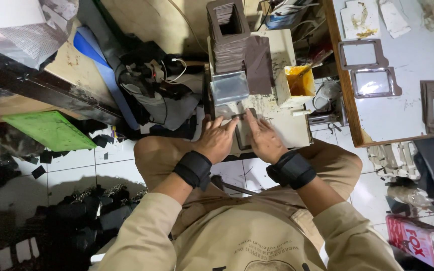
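My left hand [217,139] and my right hand [263,138] lie flat, fingers spread, on a dark brown frame piece [243,131] at the near end of a small white work board [285,125]. Both press down on it, with a clear plastic sheet [229,88] just beyond my fingertips. Further back on the board stands a tall stack of brown frame pieces [229,37], and beside it a flat brown sheet [258,62]. A white tub of yellow glue [297,83] sits at the board's right side. Black bands wrap both my wrists.
A table [413,100] at the right carries several brown window frames [360,54] and glue-stained cards. A black bag [149,85] and a green board [51,129] lie left. Black scraps litter the tiled floor [76,170]. A red and white box [420,241] sits bottom right.
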